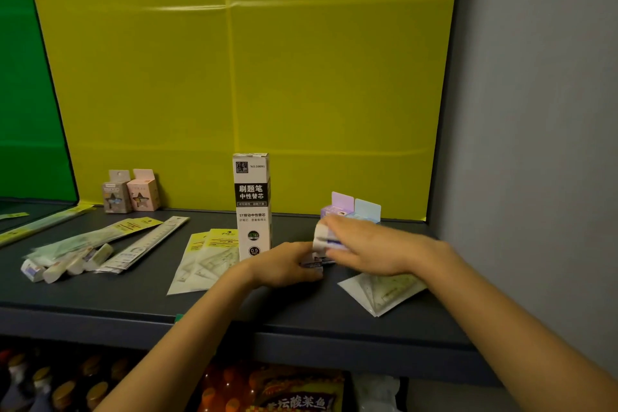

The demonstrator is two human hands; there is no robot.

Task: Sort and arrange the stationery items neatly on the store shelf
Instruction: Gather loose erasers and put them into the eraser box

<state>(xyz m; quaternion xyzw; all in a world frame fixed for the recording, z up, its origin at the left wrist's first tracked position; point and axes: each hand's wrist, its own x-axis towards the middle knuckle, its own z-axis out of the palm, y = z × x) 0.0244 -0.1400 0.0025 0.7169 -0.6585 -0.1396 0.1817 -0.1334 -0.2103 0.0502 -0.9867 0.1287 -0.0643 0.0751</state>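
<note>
On the dark grey shelf [133, 294], my right hand [371, 249] grips small white erasers with blue bands [322, 237] near the right end. My left hand [287, 264] rests beside it, fingers closed on another small eraser [312, 265] lying on the shelf. A tall white refill box [252, 207] stands upright just left of both hands. Behind my right hand stand a purple box [339, 206] and a light blue box [367, 211]. A packaged triangle ruler [384, 293] lies under my right wrist.
Two ruler-set packets [200, 261] lie left of the refill box. Further left are long ruler packs [143, 244], several loose erasers [67, 264], and two small star boxes [130, 192] at the yellow back wall. A grey side wall [535, 144] closes the right end. Goods fill the lower shelf.
</note>
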